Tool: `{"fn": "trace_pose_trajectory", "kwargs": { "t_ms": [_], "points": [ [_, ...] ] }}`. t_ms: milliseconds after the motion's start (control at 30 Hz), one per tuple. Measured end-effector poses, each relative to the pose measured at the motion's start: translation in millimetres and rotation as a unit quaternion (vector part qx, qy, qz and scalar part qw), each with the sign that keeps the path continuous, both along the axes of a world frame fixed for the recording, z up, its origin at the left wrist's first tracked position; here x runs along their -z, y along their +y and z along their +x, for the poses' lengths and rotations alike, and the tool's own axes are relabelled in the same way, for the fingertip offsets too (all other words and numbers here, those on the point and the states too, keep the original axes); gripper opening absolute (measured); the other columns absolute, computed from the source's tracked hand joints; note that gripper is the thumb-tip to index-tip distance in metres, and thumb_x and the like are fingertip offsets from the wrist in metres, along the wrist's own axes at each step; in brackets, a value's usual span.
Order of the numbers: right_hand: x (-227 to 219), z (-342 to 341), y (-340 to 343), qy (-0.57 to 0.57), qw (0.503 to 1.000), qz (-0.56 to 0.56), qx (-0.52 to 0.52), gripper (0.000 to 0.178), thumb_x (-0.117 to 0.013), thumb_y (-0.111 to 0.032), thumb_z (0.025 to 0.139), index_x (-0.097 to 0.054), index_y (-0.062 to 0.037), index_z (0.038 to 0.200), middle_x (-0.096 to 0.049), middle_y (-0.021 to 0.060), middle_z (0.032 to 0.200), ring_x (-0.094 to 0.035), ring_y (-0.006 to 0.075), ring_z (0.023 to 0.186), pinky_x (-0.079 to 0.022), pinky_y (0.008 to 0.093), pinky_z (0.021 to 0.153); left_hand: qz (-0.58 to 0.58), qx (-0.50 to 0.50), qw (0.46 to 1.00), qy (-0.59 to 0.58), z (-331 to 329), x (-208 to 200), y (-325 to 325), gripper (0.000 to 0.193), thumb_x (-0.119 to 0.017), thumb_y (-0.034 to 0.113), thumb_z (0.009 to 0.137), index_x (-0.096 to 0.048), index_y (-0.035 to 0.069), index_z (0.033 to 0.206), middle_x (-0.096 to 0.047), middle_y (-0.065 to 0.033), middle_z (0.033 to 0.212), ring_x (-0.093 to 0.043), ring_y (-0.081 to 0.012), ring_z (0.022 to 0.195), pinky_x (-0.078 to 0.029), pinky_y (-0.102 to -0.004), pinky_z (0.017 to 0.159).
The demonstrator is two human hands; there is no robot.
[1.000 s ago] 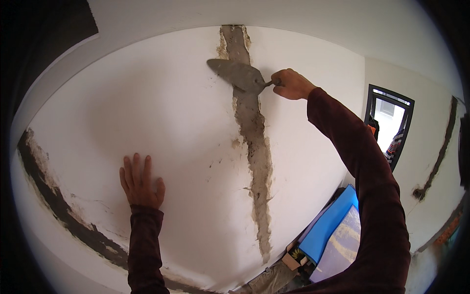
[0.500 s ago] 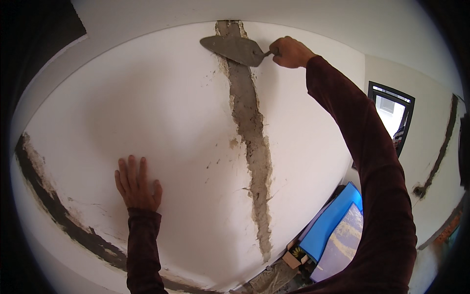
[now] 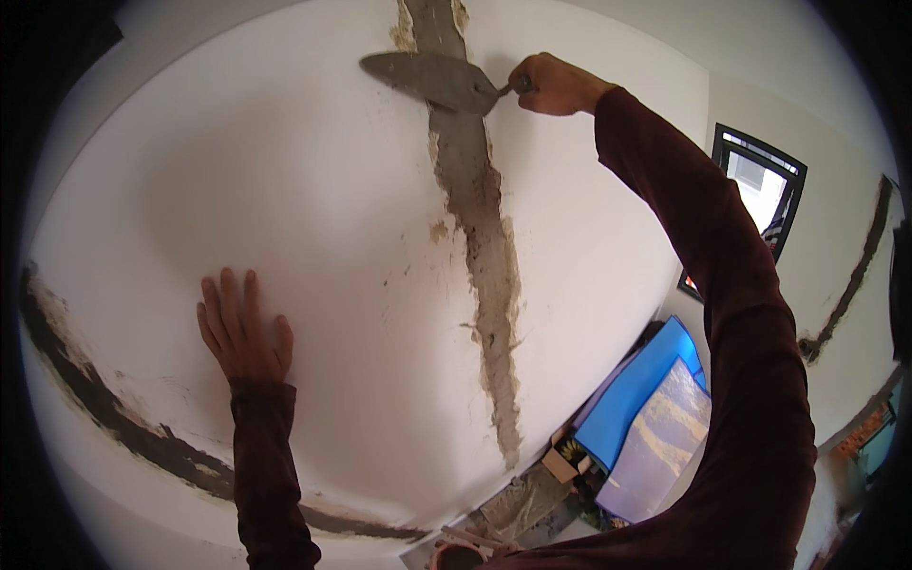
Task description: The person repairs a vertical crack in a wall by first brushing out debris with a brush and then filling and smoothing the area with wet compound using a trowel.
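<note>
Gripped the trowel (image 3: 427, 81) by its handle (image 3: 522, 85) in the closed right hand (image 3: 560, 85), with the blade (image 3: 465, 89) laid across the upper part of the rough grey strip (image 3: 467, 190) in the white wall (image 3: 332, 228). Placed the left hand (image 3: 249, 347) flat against the wall, fingers (image 3: 229, 302) spread, left of the strip.

The single head view looked out from the left of two fisheye cameras worn side by side on the person's head, upright and unmirrored. It faced the white wall (image 3: 323, 190), close enough that both the left hand (image 3: 245, 332) and the right hand (image 3: 560, 84) showed within reach of it. The wide lens bent straight edges toward a dark rim, taking in ceiling (image 3: 679, 33) at upper right, a window (image 3: 757, 195) farther off and a cardboard box (image 3: 562, 463) low down.
</note>
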State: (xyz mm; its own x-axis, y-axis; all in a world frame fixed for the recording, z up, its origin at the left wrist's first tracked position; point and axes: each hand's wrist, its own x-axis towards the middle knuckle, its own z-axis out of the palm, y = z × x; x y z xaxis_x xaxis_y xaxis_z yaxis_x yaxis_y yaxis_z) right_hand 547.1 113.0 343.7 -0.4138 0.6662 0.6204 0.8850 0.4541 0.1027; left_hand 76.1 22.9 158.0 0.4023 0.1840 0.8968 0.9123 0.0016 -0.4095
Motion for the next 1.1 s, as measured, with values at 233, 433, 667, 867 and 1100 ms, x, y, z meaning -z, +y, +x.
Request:
{"fn": "trace_pose_trajectory", "kwargs": {
  "t_ms": [233, 433, 667, 867, 1100],
  "points": [
    [137, -2, -3, -0.006, 0.998, -0.067, -0.005, 0.024, -0.057, -0.011, 0.071, -0.069, -0.0049, 0.090, -0.064, 0.0183, 0.070, -0.064, 0.0368, 0.068, -0.052, 0.0452, 0.066, 0.014, 0.002, 1.000, -0.006, 3, -5, 2, 0.061, -0.054, 0.033, 0.088, -0.039, 0.015, 0.144, -0.033, -0.0112, 0.151, -0.029, -0.0334, 0.141, -0.023, -0.0529, 0.113],
    [250, -24, -28, -0.066, 0.987, -0.137, 0.056, 0.025, -0.060, -0.019, 0.074, -0.071, -0.0166, 0.097, -0.067, 0.0126, 0.074, -0.066, 0.0347, 0.070, -0.054, 0.0476, 0.061, 0.031, 0.001, 1.000, 0.005, -1, -3, 0, 0.055, -0.046, 0.039, 0.092, -0.043, 0.018, 0.142, -0.034, -0.0083, 0.151, -0.030, -0.0303, 0.141, -0.026, -0.0503, 0.112],
    [146, -14, -4, 0.023, 0.987, 0.162, -0.009, 0.023, -0.062, -0.027, 0.090, -0.065, -0.0062, 0.099, -0.066, 0.0159, 0.083, -0.065, 0.0313, 0.071, -0.052, 0.0424, 0.063, 0.049, 0.021, 0.999, 0.003, 5, 5, 9, 0.059, -0.059, 0.034, 0.087, -0.043, 0.021, 0.142, -0.039, -0.0043, 0.148, -0.035, -0.0296, 0.138, -0.028, -0.0510, 0.110],
    [188, -17, 7, 0.031, 0.987, 0.142, -0.075, 0.024, -0.066, -0.019, 0.086, -0.063, 0.0019, 0.075, -0.062, 0.0193, 0.064, -0.058, 0.0377, 0.053, -0.045, 0.0442, 0.050, 0.049, -0.016, 0.998, 0.029, -7, 3, 15, 0.058, -0.059, 0.036, 0.086, -0.044, 0.023, 0.141, -0.039, -0.0032, 0.147, -0.035, -0.0282, 0.136, -0.031, -0.0486, 0.109],
    [350, -8, 7, -0.001, 1.000, -0.015, 0.006, 0.016, -0.059, -0.025, 0.090, -0.062, -0.0092, 0.091, -0.064, 0.0091, 0.078, -0.064, 0.0300, 0.067, -0.051, 0.0438, 0.059, 0.076, 0.034, 0.992, 0.094, -15, -3, 18, 0.057, -0.059, 0.039, 0.087, -0.048, 0.020, 0.140, -0.044, -0.0096, 0.144, -0.040, -0.0351, 0.133, -0.035, -0.0518, 0.105]
  ]
}}
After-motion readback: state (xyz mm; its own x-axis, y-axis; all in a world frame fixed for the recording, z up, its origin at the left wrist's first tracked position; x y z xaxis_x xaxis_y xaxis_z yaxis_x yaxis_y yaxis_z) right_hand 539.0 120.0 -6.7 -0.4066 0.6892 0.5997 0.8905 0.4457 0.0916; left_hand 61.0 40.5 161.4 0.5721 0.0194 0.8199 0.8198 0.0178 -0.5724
